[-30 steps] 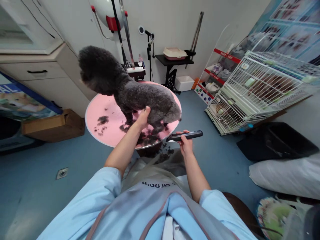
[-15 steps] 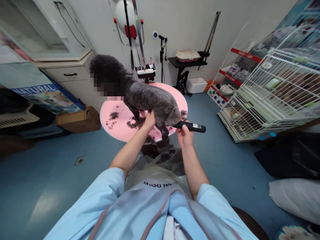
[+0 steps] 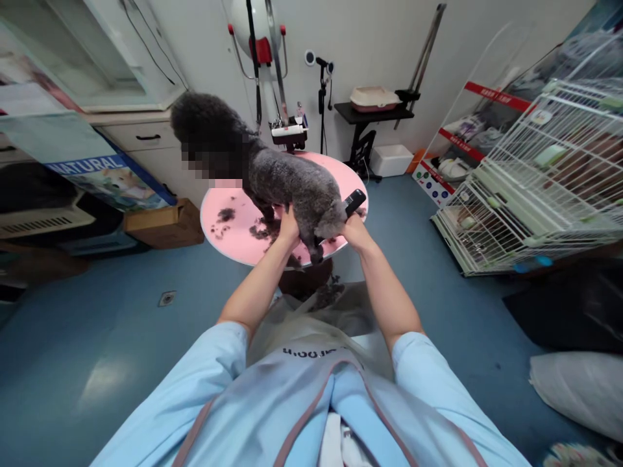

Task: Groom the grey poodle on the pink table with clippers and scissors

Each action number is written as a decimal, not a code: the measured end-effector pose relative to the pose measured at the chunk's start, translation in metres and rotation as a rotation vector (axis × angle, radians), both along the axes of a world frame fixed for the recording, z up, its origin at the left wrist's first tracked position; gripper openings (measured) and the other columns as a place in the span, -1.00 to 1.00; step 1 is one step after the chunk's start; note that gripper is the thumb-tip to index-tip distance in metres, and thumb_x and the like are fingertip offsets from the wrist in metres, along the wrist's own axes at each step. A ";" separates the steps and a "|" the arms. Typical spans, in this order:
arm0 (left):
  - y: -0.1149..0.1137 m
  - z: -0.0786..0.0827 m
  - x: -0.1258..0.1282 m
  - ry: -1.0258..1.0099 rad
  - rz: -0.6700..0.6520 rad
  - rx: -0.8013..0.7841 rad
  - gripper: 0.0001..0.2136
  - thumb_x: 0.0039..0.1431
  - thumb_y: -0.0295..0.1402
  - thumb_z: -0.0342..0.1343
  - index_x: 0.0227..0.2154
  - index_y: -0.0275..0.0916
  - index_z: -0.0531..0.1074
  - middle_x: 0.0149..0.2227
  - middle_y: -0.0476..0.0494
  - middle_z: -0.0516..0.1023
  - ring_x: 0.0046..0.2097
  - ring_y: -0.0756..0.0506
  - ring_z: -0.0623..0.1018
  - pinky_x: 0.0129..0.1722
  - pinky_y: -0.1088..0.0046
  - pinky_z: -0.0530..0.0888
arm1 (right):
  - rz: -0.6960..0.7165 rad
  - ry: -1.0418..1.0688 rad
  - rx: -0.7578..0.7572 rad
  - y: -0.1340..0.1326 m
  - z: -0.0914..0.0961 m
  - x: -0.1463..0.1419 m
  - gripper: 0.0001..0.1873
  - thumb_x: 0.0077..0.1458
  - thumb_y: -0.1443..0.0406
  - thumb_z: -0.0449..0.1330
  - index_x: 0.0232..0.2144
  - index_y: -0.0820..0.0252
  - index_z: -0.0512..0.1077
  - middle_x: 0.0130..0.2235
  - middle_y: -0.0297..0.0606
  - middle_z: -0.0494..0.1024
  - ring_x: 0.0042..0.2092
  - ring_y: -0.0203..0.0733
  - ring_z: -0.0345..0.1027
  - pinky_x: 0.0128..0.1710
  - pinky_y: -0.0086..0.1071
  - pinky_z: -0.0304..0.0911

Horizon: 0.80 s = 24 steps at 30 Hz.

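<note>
A dark grey dog (image 3: 296, 175) with a short-clipped body stands on a round pink table (image 3: 228, 240), its head blurred out and turned to the left. My left hand (image 3: 289, 224) grips the dog low on its near flank, just in front of the hind leg; the fingers are partly hidden under the belly. At the dog's rear, my right hand (image 3: 354, 230) is closed around black hair clippers (image 3: 355, 202), whose body points up and away. The clippers' blade end is out of sight behind my hand and the dog. Dark hair clippings (image 3: 263, 228) lie on the tabletop.
Behind the table are a tool tray (image 3: 289, 135) and a white dryer (image 3: 253, 26) on a stand. To the right stands a wire cage (image 3: 516, 188). A cardboard box (image 3: 163, 224) sits on the floor at left, near a drawer cabinet (image 3: 146, 136).
The right hand has turned over, swinging the clippers from pointing right to pointing up and away beside the dog's rear. My left hand keeps its hold. The view has shifted slightly.
</note>
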<state>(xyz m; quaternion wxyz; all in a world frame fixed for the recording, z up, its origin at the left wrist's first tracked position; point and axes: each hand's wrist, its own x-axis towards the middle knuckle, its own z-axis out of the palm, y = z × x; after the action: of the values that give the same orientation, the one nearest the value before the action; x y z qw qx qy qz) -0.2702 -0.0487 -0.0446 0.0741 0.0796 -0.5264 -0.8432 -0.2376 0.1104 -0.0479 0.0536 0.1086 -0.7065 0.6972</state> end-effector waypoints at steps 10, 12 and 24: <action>-0.001 -0.002 0.000 -0.007 -0.025 0.060 -0.87 0.30 -0.44 -0.03 -0.32 -0.28 0.41 -0.39 -0.03 0.48 -0.35 0.03 0.44 -0.26 0.56 0.40 | 0.084 0.010 0.041 0.005 -0.013 0.004 -0.60 -0.27 0.26 0.41 -0.27 0.22 0.51 -0.31 -0.26 0.61 -0.23 -0.13 0.48 -0.18 -0.25 0.45; -0.002 -0.001 0.001 0.004 -0.027 0.055 -0.87 0.31 -0.41 -0.02 -0.31 -0.28 0.40 -0.40 -0.02 0.46 -0.36 0.02 0.43 -0.26 0.55 0.39 | 0.092 -0.005 0.038 0.006 -0.015 0.007 -0.58 -0.34 0.31 0.43 -0.30 0.23 0.51 -0.33 -0.25 0.60 -0.24 -0.11 0.49 -0.17 -0.23 0.45; -0.007 -0.009 -0.001 -0.017 0.028 0.023 -0.88 0.30 -0.36 0.00 -0.24 -0.25 0.41 -0.35 -0.06 0.46 -0.34 0.01 0.45 -0.24 0.54 0.40 | -0.140 0.094 -0.038 -0.016 -0.009 0.026 -0.63 -0.21 0.20 0.36 -0.27 0.15 0.48 -0.29 -0.25 0.59 -0.10 0.00 0.47 -0.09 -0.15 0.43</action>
<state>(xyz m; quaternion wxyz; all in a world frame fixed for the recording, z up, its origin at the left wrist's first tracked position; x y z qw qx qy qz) -0.2712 -0.0553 -0.0534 0.0804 0.0951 -0.5161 -0.8474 -0.2118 0.0940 -0.0565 0.1374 0.0904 -0.6958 0.6991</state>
